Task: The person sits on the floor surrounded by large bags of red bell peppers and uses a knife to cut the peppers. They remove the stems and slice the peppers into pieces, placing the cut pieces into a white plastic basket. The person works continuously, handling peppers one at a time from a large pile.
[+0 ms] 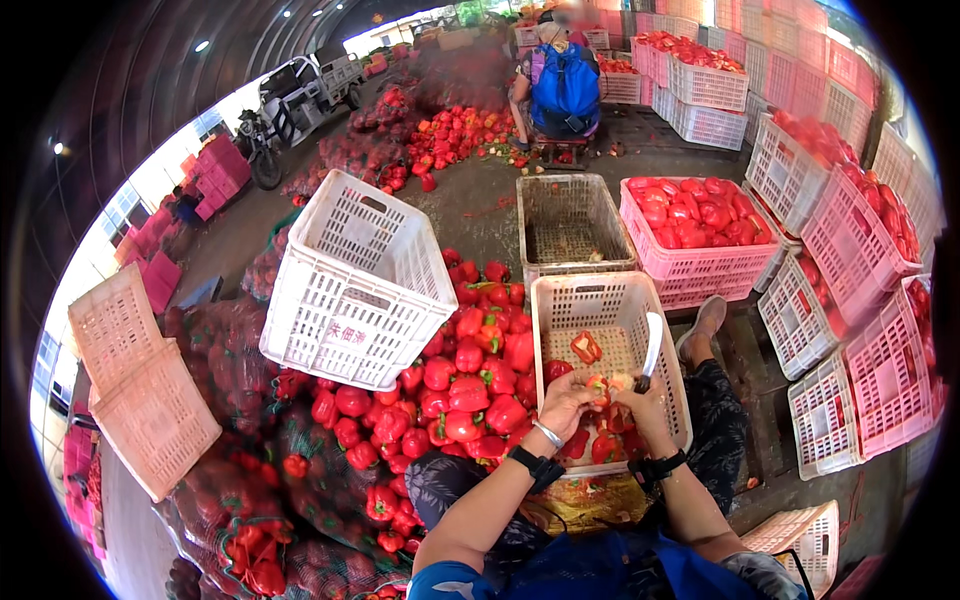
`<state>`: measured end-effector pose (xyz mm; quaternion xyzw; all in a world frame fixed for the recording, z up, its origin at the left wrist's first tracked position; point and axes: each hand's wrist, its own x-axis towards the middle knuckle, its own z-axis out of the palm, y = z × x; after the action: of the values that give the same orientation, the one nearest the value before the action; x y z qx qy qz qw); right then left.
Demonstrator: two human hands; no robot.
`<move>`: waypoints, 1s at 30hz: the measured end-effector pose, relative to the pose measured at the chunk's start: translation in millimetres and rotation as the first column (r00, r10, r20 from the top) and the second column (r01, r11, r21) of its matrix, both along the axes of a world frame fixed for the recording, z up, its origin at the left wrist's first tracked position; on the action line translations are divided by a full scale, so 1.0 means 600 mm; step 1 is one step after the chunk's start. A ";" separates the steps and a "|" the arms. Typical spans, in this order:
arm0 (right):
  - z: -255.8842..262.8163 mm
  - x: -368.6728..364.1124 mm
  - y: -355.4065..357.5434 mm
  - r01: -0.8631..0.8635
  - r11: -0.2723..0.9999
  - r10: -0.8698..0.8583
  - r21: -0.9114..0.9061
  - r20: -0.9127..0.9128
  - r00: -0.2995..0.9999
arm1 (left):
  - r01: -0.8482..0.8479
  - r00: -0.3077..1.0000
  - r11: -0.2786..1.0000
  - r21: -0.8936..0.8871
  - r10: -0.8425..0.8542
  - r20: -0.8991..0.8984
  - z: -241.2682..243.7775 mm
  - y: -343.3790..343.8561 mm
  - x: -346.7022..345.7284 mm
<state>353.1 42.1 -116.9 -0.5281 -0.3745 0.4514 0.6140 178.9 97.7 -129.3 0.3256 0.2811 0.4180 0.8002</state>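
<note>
Both my hands are over a white plastic crate [551, 296] between my knees. Between the fingers of my left hand [568, 401] is a cut piece of red bell pepper [598, 391]. My right hand [643, 409] grips the dark handle of a knife [653, 345], its curved pale blade pointing up and away from me; a pale pepper core [621, 381] lies by its fingertips. Several cut red peppers [606, 448] lie in the crate under my hands, and one opened piece [586, 347] lies farther up on its floor. Left of the crate is a heap of whole red peppers [465, 394].
An empty white crate [360, 300] rests tilted on the pepper heap. Beyond my crate stands another crate [574, 262], beside a pink crate [697, 255] of peppers. Full crates are stacked right; net sacks [225, 360] lie left. A person [559, 82] sits farther back.
</note>
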 end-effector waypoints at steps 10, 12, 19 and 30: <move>0.367 0.050 0.134 0.331 0.510 -0.453 0.794 -0.079 0.888 | -0.304 0.817 0.903 0.303 0.411 -0.405 -0.095 0.044 -0.019; 0.371 0.066 0.229 0.169 0.684 -0.581 0.709 0.391 0.714 | -0.419 0.556 0.777 0.471 0.629 -0.544 -0.100 0.070 -0.045; 0.079 -0.027 0.180 0.071 0.942 -0.288 0.329 0.679 0.676 | -0.395 -0.449 0.786 0.476 0.287 -0.846 -0.119 0.117 -0.201; -0.070 -0.007 0.063 -0.028 0.996 -0.015 0.091 0.443 0.897 | 0.512 -0.679 0.815 0.273 0.578 -0.453 -0.224 0.141 -0.272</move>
<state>348.6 79.7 -159.0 -0.5861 -0.5269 0.3032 0.5356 15.8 182.4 -263.8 0.6904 0.7023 -0.0524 -0.1656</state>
